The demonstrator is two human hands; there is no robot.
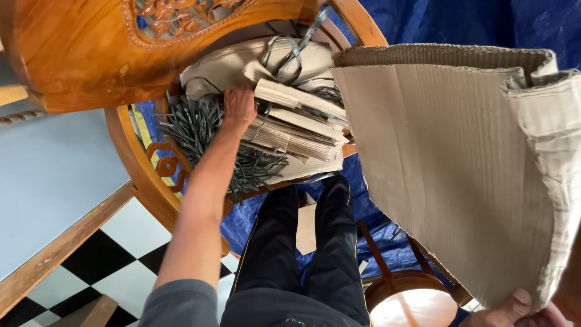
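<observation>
Down on the seat of the carved orange-brown wooden chair (91, 57), seen from the head camera, the left hand (239, 108) is stretched far forward on a straight arm, fingers curled and pressing onto the near edge of the stack of folded beige cardboard strips (296, 124); whether it actually grips a strip or only rests on it, I cannot tell, since the fingertips are tucked under the knuckles. That stack lies directly ahead and just to the right of the hand, its long axis running from the hand out toward the right, slightly downhill in the picture. Just beside the hand on its left sits the heap of dark grey metal nails (200, 130), touching the stack and spilling beneath it toward the legs. Beyond the stack, farther from the person, a pair of grey metal scissors (290, 51) lies on top of more folded cardboard, handles toward the hand, blades pointing away and up to the right. Over on the right side, the right hand (514, 310) sits low at the bottom edge, closed around the lower corner of the big curled sheet of corrugated brown cardboard (448, 169), which stands tall and well apart from the chair seat. So the left hand is plainly the nearer one to the stack, nails and scissors. Below, black trousers (302, 254) stand over a blue plastic tarpaulin (369, 224).
</observation>
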